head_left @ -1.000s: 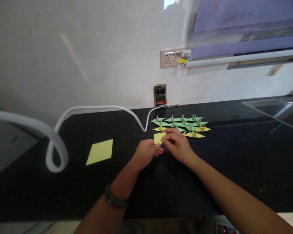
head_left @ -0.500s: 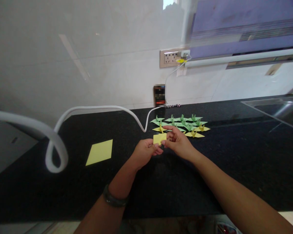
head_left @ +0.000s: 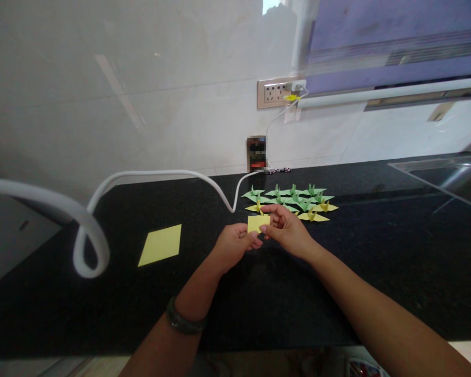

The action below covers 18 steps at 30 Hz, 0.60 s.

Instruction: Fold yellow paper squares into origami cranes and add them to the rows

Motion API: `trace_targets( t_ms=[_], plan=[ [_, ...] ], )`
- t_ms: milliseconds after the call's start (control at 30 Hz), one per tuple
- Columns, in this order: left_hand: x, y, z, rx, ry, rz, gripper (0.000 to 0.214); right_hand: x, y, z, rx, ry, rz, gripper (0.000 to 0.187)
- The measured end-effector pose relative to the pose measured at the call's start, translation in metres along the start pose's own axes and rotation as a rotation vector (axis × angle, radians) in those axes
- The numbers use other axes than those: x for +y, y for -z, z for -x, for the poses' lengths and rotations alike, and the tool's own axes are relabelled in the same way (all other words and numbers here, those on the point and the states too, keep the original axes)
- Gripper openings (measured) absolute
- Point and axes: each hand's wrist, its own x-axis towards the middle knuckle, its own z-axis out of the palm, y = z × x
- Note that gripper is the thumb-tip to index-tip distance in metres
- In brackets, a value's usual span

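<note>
Both hands (head_left: 259,238) pinch yellow paper (head_left: 257,223); its lower edge & fold shape hidden.

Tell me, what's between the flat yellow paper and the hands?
Nothing: in the head view, only bare black counter lies between the flat sheet and the left hand holding the folded paper.

Matt yellow paper square (head_left: 258,223), speckled glossy black stone counter (head_left: 337,272).

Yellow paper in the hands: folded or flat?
Folded, apparently: the yellow paper, pinched between left hand and right hand, is a small rectangle, far smaller than the flat yellow sheet on the counter.
</note>
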Motion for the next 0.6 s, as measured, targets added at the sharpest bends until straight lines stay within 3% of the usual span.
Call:
trace_targets(
  t_ms=[233,467,600],
  plan=[
    [-0.0003,-0.0043,0.0006,0.098,-0.042,-0.013,0.019,0.0012,-0.0039,0.0013,0.0,-0.006,-0.07,0.036],
    [-0.0001,-0.0026,0.0009,-0.005,0.009,0.055,0.021,-0.0026,0.0008,-0.0015,0.048,-0.022,-0.088,0.035],
    [-0.0014,-0.0003,-0.0015,0.111,0.019,0.058,0.021,-0.0023,0.0018,-0.0023,0.1,-0.042,-0.117,0.036]
  ],
)
